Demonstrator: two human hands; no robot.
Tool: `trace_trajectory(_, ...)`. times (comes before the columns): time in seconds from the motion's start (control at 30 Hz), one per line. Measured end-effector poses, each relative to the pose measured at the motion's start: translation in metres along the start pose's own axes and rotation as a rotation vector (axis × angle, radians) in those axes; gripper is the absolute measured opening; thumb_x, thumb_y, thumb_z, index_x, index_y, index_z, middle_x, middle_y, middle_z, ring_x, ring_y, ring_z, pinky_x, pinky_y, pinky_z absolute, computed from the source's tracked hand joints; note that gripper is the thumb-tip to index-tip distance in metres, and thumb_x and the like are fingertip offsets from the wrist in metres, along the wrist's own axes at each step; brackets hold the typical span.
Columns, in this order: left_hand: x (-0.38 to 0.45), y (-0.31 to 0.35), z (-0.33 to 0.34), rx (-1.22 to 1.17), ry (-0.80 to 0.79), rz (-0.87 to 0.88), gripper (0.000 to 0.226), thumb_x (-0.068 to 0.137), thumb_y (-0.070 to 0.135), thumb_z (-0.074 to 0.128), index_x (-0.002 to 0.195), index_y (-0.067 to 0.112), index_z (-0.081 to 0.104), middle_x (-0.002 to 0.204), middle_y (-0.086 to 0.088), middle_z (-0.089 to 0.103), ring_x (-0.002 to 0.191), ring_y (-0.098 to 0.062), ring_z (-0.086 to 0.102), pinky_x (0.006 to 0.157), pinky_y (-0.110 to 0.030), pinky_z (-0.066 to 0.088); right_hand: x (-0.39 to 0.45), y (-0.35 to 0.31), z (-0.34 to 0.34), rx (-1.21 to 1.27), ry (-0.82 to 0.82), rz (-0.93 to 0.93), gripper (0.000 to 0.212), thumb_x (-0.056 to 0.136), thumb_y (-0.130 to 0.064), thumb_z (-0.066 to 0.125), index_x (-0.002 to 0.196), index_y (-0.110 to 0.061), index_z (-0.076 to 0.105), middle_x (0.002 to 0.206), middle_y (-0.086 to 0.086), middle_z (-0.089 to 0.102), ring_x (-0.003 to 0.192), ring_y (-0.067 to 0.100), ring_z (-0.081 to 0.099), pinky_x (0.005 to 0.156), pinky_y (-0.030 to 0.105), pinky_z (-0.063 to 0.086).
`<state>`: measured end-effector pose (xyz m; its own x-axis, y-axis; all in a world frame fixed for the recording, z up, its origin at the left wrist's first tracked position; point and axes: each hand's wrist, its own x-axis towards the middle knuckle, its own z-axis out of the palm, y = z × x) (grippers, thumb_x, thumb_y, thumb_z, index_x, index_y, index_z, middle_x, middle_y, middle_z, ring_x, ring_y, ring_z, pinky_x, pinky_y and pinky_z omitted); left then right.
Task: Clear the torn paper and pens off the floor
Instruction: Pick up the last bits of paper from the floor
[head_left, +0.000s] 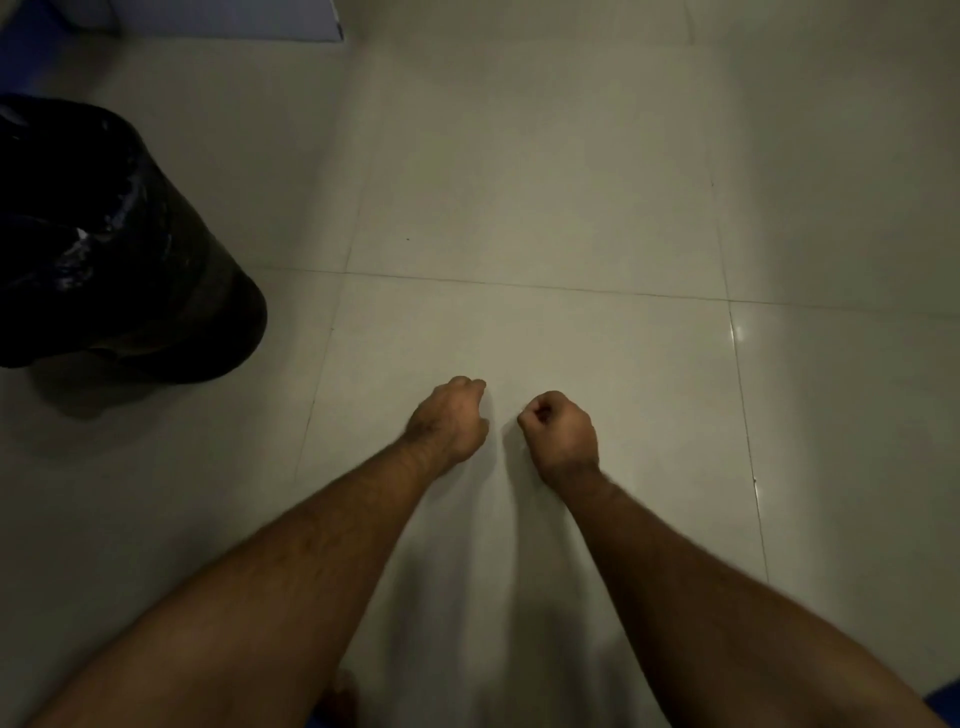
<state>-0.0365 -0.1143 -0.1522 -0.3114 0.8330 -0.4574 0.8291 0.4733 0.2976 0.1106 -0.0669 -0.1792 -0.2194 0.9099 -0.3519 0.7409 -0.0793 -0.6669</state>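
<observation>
Head view shows both bare hands, left and right, curled into closed fists over the pale glossy tiled floor, nothing visibly held. No torn paper or pens visible; the black-lined round bin stands left.

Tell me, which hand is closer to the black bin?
Left. The left hand is curled over the pale floor, on the side toward the black bin. The right hand sits just beyond it, farther from the bin. Neither touches it.
</observation>
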Motion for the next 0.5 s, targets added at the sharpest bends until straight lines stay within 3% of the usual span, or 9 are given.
trace_trajectory(0.2,-0.009,-0.024,-0.027,-0.136,0.042,-0.084,0.049,0.091,0.025,0.056,0.139,0.016,0.050,0.141,-0.007,0.053,0.127,-0.027,0.052,0.107,-0.035,0.042,-0.009,-0.025,0.002,0.225,-0.011,0.104,0.005,0.078,-0.023,0.066,0.077,-0.019,0.068,0.076,-0.002,0.070,0.078,0.024,0.068,0.077,0.039,0.058)
trace_trajectory(0.3,-0.018,-0.024,-0.051,-0.307,0.299,-0.178,0.026,0.089,0.026,0.058,0.110,0.016,0.071,0.110,-0.005,0.072,0.101,-0.025,0.066,0.088,-0.033,0.054,-0.006,-0.070,0.004,0.388,-0.029,0.064,0.006,0.075,-0.021,0.064,0.074,-0.018,0.069,0.070,0.001,0.070,0.066,0.023,0.068,0.063,0.041,0.062)
trace_trajectory(0.4,-0.032,-0.033,-0.094,-0.689,0.576,-0.356,0.023,0.087,0.030,0.060,0.076,0.013,0.072,0.073,-0.001,0.073,0.071,-0.023,0.068,0.070,-0.034,0.058,-0.012,-0.146,0.008,0.551,-0.082,-0.035,0.006,0.077,-0.011,0.065,0.077,-0.013,0.070,0.070,0.005,0.070,0.065,0.020,0.068,0.055,0.033,0.060)
trace_trajectory(0.5,-0.046,-0.062,-0.139,-0.965,0.770,-0.509,0.025,0.083,0.032,0.062,0.071,0.011,0.069,0.066,-0.003,0.070,0.066,-0.027,0.068,0.068,-0.041,0.060,-0.026,-0.219,0.016,0.653,-0.106,-0.113,0.006,0.080,-0.009,0.065,0.079,-0.012,0.070,0.070,0.005,0.070,0.061,0.015,0.067,0.055,0.033,0.059)
